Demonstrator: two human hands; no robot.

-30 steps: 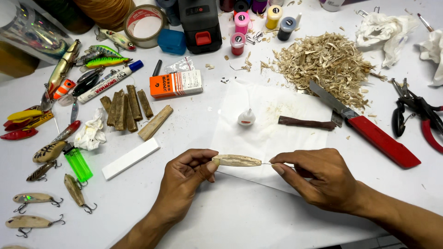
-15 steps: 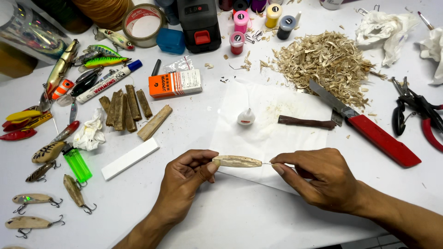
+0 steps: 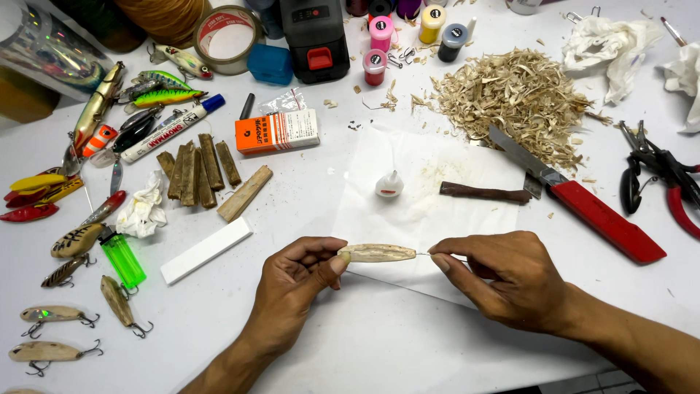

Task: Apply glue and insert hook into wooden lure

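A pale carved wooden lure body (image 3: 377,252) is held level just above the near edge of a white paper sheet (image 3: 437,182) on the white table (image 3: 364,350). The left hand (image 3: 295,281) closes on its left end, thumb pressed against the tip and fingers curled beneath. The right hand (image 3: 503,273) pinches a thin wire (image 3: 423,254) that sticks out of the body's right end, thumb and forefinger drawn narrow on it, the other fingers folded.

On the sheet beyond the lure body lie a small white glue bottle (image 3: 389,184) and a dark brown stick (image 3: 485,192), well apart from the hands. A red-handled knife (image 3: 576,197) lies slantwise at the sheet's right edge, its blade toward a heap of wood shavings (image 3: 514,98). Further right are red and black pliers (image 3: 660,179) and crumpled white tissue (image 3: 605,40).

Left of the left hand lies a white block (image 3: 206,249), then a green lighter (image 3: 122,259) and a row of wooden blanks (image 3: 197,168). An orange box (image 3: 277,131) sits behind them, with a marker pen (image 3: 171,128) beside it. Finished fishing lures (image 3: 73,241) with hooks spread along the table's left edge. At the back stand small paint pots (image 3: 408,29), a roll of tape (image 3: 222,36) and a black and red tool (image 3: 315,36). Nothing lies between the two hands and the lure body.
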